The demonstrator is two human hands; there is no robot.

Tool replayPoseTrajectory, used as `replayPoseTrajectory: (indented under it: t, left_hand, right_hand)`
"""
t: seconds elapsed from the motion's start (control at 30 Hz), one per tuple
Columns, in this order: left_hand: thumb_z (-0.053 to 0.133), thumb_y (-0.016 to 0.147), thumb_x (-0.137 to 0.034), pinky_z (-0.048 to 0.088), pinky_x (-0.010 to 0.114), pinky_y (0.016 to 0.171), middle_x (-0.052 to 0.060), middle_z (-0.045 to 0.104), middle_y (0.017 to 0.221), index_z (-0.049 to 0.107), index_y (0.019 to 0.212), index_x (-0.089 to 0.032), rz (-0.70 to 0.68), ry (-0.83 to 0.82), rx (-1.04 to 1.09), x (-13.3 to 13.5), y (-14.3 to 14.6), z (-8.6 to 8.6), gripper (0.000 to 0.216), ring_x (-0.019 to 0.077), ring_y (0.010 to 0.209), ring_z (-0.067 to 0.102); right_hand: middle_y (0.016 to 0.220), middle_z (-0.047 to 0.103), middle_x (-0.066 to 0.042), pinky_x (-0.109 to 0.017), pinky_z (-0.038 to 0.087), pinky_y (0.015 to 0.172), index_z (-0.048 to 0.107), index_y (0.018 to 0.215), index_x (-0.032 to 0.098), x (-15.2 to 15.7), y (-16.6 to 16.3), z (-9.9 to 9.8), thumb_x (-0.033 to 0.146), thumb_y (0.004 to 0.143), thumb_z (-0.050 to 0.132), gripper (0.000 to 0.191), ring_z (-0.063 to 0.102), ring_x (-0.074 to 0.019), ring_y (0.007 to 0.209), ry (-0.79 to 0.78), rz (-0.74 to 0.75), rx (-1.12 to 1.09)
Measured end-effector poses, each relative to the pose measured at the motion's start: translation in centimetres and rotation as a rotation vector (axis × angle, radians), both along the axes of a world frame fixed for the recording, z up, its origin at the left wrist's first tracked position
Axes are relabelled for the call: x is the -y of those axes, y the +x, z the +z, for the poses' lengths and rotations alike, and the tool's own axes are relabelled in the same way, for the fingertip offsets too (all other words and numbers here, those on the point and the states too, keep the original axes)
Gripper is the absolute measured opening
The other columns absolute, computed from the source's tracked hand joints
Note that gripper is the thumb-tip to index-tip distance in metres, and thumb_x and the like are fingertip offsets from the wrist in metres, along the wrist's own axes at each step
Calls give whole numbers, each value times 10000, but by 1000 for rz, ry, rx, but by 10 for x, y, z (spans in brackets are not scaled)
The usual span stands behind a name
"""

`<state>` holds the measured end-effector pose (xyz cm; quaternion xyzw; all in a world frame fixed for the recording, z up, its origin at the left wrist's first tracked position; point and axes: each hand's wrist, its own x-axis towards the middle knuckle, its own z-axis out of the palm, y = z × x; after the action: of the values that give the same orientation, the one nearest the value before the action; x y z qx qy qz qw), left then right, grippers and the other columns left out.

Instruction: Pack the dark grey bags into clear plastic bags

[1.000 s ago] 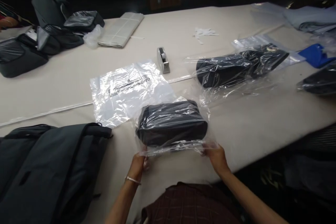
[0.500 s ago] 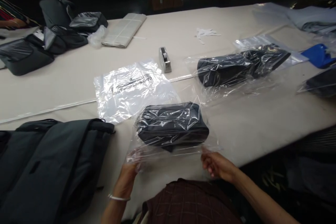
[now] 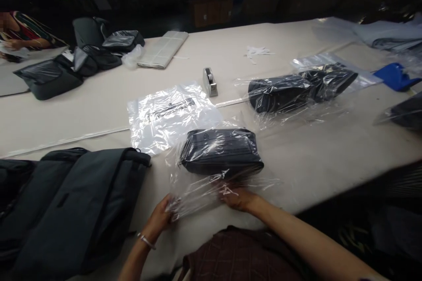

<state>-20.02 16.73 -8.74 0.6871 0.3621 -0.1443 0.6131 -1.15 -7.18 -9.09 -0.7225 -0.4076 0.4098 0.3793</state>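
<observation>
A dark grey zip-less-looking soft case lies inside a clear plastic bag on the table in front of me. The near end of the bag faces my body. My left hand is closed on the bag's near left corner. At the bag's near edge, my right hand reaches in close below the case. Plastic and glare cover its fingers, so I cannot tell whether they grip anything. Just beyond lies a flat printed plastic bag.
Dark bags are piled at my left. Two wrapped dark cases lie to the right, near a blue object. A tape dispenser stands mid-table. Across the left side a person sits by more grey bags.
My right hand has moved left from the bag's right corner to beneath the case. My left hand still holds its corner. The case has turned slightly, and the camera view has shifted.
</observation>
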Motion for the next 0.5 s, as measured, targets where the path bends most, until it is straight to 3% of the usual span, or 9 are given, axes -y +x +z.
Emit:
replayPoseTrajectory:
  t: [0.07, 0.1, 0.17, 0.23, 0.33, 0.5]
  left_hand:
    - [469, 738, -238, 466, 293, 569, 41, 611, 739, 576, 934, -142, -92, 305, 32, -4, -8, -2, 243, 182, 631, 581]
    - [444, 754, -198, 507, 359, 702, 110, 651, 921, 582, 1018, -123, -125, 513, 70, -1, -11, 0, 307, 237, 815, 628]
    - [445, 823, -177, 459, 475, 920, 188, 533, 1300, 483, 1281, -127, -151, 955, 198, 15, -11, 11, 463, 319, 1148, 542]
    - [524, 862, -193, 372, 529, 1034, 166, 402, 1443, 299, 1449, -217, -193, 1296, 412, 39, 0, 26, 629, 339, 1293, 420]
    - [606, 847, -148, 308, 488, 1099, 132, 445, 1407, 271, 1473, -274, -336, 1458, 667, 70, 38, 40, 721, 311, 1317, 394]
    - [526, 885, -104, 406, 389, 945, 57, 631, 1116, 289, 1468, -299, -590, 1426, 723, 88, 116, 42, 659, 221, 1015, 576]
  right_hand:
    - [1472, 410, -36, -499, 204, 1173, 580, 1297, 275, 15, 10, 0, 293, 744, 703, 567, 334, -328, 1378, -63, 30, 20]
    - [1466, 422, -50, -505, 208, 1171, 580, 1298, 271, 20, 13, 1, 343, 715, 743, 609, 330, -332, 1380, -71, 28, 17]
    - [1388, 526, -69, -496, 234, 1162, 643, 1220, 259, 25, 14, 0, 421, 723, 743, 532, 378, -317, 1353, -23, -92, -84]
    - [1224, 647, -100, -509, 338, 1100, 710, 1074, 231, 20, 9, -5, 497, 740, 714, 427, 507, -319, 1241, 50, -356, -333]
    - [1034, 697, -126, -499, 528, 850, 687, 974, 181, 4, 0, -16, 622, 686, 707, 528, 662, -315, 954, 59, -624, -674]
    - [1001, 691, -112, -368, 551, 759, 616, 1078, 179, 5, 0, -24, 682, 801, 537, 580, 684, -239, 882, 149, -733, -790]
